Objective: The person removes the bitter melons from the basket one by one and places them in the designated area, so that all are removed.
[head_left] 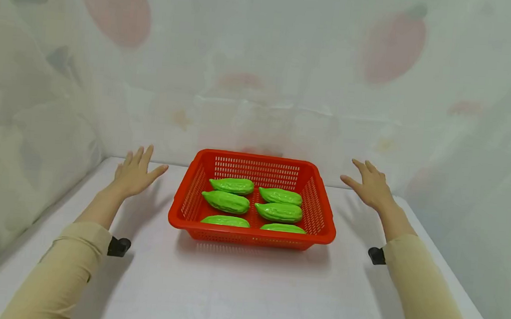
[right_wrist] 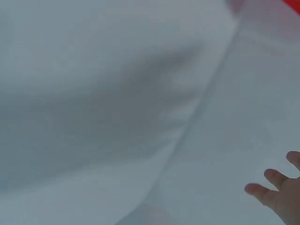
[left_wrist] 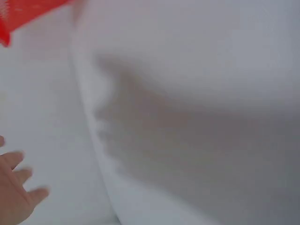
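A red plastic basket (head_left: 250, 231) with slotted walls stands in the middle of the white table. Several bright green, ridged bitter melons (head_left: 278, 212) lie inside it in two columns, stems to the left; the front ones are partly hidden by the rim. To the basket's left, my left hand (head_left: 134, 177) hovers above the table with fingers spread, touching nothing. On the other side my right hand (head_left: 372, 188) is likewise raised and spread, apart from the basket. Both wrist views catch only fingers and a shadow, with a corner of the red basket (left_wrist: 33, 14) in the left one.
A white cloth covers the table (head_left: 245, 294). Behind it hangs a pale curtain (head_left: 290, 57) with faded fruit prints, and similar sheets close off the left and right sides. A black wrist mount (head_left: 119, 247) shows at the left cuff, another (head_left: 376, 255) at the right.
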Tool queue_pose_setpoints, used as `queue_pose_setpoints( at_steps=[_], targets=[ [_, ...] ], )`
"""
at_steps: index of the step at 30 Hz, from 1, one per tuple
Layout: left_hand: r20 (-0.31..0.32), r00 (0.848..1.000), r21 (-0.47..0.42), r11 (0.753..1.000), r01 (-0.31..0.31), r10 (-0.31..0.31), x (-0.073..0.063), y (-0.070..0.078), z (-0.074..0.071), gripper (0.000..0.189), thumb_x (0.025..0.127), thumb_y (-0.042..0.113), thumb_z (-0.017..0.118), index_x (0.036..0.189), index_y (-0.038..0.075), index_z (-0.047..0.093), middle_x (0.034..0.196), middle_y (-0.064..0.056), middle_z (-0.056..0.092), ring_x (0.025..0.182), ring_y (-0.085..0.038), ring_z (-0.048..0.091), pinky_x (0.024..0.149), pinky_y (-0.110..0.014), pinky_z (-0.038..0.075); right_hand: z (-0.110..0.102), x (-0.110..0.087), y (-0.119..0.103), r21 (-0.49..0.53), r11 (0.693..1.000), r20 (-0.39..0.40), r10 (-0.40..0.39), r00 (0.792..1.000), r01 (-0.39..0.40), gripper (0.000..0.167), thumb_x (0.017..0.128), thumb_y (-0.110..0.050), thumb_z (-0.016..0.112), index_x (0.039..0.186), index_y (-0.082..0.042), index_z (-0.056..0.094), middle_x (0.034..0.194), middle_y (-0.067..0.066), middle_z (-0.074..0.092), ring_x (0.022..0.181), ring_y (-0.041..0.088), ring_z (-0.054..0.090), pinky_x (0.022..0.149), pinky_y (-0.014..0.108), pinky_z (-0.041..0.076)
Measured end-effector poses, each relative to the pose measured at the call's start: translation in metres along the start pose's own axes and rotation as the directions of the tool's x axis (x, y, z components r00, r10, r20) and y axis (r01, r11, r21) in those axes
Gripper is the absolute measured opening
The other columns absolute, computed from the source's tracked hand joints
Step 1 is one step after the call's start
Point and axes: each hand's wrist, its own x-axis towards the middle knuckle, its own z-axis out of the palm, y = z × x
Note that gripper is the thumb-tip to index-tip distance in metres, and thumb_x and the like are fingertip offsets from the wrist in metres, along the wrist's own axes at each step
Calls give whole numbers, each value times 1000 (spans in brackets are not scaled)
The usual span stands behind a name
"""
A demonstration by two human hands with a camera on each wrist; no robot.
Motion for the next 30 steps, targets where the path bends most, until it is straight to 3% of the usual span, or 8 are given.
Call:
queue_pose_setpoints(
  at_steps=[3,7,10,14,17,22,25,30],
  targets=[
    [48,999,-188,982,-10,19,1,13,-5,89,101,62,30,158,1,0,162,-31,9,148,-55,12,116,-71,18,-18,9,-21,165,985,-48,-40,998,47,77,98,-53,49,156,-7,27,161,28,21,146,54,20,115,71,20],
    [177,984,-450,891,54,29,3,31,-4,82,101,57,36,158,2,12,159,-29,25,142,-49,36,112,-60,39,-42,20,-56,369,927,-70,-47,996,69,72,96,-52,54,153,-12,33,161,20,28,146,47,29,114,67,28],
    [271,961,-565,818,107,61,4,39,0,78,102,54,41,157,4,17,156,-28,32,131,-43,51,105,-50,50,-52,29,-85,481,871,-67,-75,995,98,67,96,-48,55,150,-13,38,159,18,34,146,42,34,116,63,31],
    [354,928,-615,776,137,116,6,43,5,72,103,49,41,156,6,18,151,-25,37,116,-28,60,96,-39,56,-53,42,-119,562,813,-62,-142,988,152,59,97,-39,57,145,-9,45,152,19,43,141,37,42,114,59,35],
    [377,917,-654,739,161,133,8,44,7,68,104,43,44,156,8,18,142,-16,44,107,-19,60,93,-35,55,-46,51,-142,589,789,-50,-184,982,178,54,98,-36,57,142,-7,49,146,18,50,137,34,47,113,57,39],
    [388,909,-708,679,191,149,6,44,8,71,100,35,56,156,12,20,123,0,58,99,-12,65,93,-33,55,-23,63,-174,650,738,-9,-228,974,179,50,99,-34,57,140,-6,51,144,15,53,136,32,49,112,53,42],
    [385,907,-725,664,182,173,6,44,9,76,98,30,61,157,12,17,121,-2,58,99,-12,66,94,-32,55,-7,68,-190,689,705,13,-241,970,166,48,99,-33,57,139,-7,52,144,14,53,136,33,49,112,52,42],
    [355,919,-733,661,161,170,5,46,10,78,97,23,62,158,11,15,123,-10,53,100,-12,66,93,-31,56,22,71,-211,737,665,46,-228,973,121,43,99,-32,58,136,-9,56,142,15,54,134,37,50,111,52,44]
  ],
)
